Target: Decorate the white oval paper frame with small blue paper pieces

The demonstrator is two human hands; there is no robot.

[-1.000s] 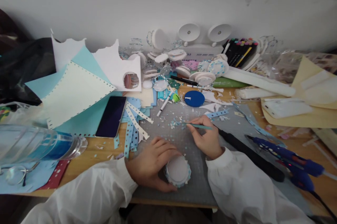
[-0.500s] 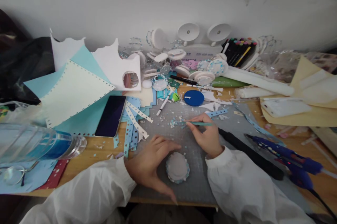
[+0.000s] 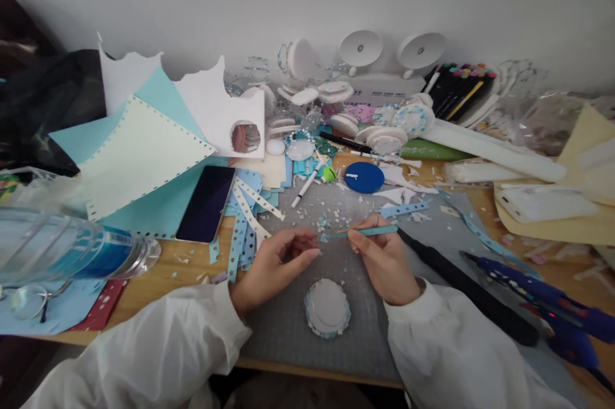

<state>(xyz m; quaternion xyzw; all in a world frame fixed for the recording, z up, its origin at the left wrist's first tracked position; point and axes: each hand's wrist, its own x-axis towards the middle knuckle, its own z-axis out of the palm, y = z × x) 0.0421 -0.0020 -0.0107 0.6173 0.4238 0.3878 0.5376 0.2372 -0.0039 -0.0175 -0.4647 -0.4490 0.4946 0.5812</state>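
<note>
My right hand pinches thin teal tweezers that point left over the grey cutting mat. My left hand hovers just left of the tweezers' tip, fingers curled with the fingertips reaching toward it; nothing shows in it. A round white disc with a blue scalloped rim lies flat on the mat below and between both hands, touched by neither. Small blue and white paper scraps lie scattered beyond the tweezers' tip.
A dark phone lies left on blue paper sheets. A plastic bottle lies at far left. A blue glue gun and a black rod lie right. A blue disc, markers and white foam pieces crowd the back.
My left hand let go of the scalloped disc and rose to the tweezers' tip. The disc now lies alone on the mat. The camera view shifted slightly.
</note>
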